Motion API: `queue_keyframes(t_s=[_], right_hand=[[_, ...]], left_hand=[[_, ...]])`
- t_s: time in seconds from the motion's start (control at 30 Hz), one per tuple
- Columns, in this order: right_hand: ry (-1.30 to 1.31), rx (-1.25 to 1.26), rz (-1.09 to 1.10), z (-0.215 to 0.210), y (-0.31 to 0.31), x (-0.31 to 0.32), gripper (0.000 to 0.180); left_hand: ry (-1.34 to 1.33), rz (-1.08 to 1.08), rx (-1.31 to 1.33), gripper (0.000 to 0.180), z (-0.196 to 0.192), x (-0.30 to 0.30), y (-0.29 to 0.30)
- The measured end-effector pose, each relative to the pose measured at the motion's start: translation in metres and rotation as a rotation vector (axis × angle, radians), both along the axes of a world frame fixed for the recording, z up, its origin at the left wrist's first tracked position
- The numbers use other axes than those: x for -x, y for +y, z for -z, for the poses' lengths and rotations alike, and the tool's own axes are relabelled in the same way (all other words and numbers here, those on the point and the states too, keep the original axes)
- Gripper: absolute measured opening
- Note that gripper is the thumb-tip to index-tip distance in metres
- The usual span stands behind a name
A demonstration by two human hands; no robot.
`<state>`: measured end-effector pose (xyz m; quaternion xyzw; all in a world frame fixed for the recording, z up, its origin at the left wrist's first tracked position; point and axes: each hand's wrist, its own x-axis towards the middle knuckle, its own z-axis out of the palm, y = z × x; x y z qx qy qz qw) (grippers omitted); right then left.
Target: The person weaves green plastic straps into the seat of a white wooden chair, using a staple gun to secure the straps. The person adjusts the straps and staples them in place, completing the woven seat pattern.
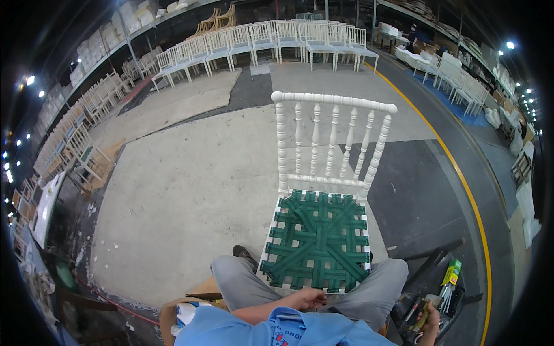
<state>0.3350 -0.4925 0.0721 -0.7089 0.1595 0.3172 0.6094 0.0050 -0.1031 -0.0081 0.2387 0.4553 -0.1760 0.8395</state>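
A white chair (333,179) with turned spindles stands in front of me, between my knees. Dark green webbing (319,237) is woven across its seat, with some straps running diagonally over the weave. Close to the seat's front edge is my left hand (312,298), its fingers curled; whatever they may hold is hidden. Down at the lower right, my right hand (429,320) is closed around an olive-yellow tool (421,314), whose kind I cannot make out. Beside that hand, a green and yellow box (452,272) sits above some pale, thin pieces (445,297).
A dark tray (456,304) with tools lies at my right. An opened cardboard box (168,318) stands at my left hip. Rows of white chairs (262,41) line the far floor, and more chairs (453,78) stand beyond the yellow floor line (461,167).
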Motion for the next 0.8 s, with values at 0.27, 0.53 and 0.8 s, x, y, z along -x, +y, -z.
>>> queue_keyframes(t_s=[0.27, 0.53, 0.8], right_hand=[[-0.58, 0.372, 0.231, 0.039, -0.057, -0.014, 0.055], [-0.527, 1.082, -0.19, 0.009, 0.012, 0.009, 0.056], [-0.508, 1.142, -0.26, 0.021, -0.016, 0.011, 0.05]], left_hand=[[-0.009, -0.005, 0.152, 0.068, -0.013, -0.028, 0.004], [-0.11, -0.68, 0.301, 0.052, -0.002, -0.005, -0.014], [-0.049, -0.908, 0.06, 0.037, 0.023, 0.002, 0.01]])
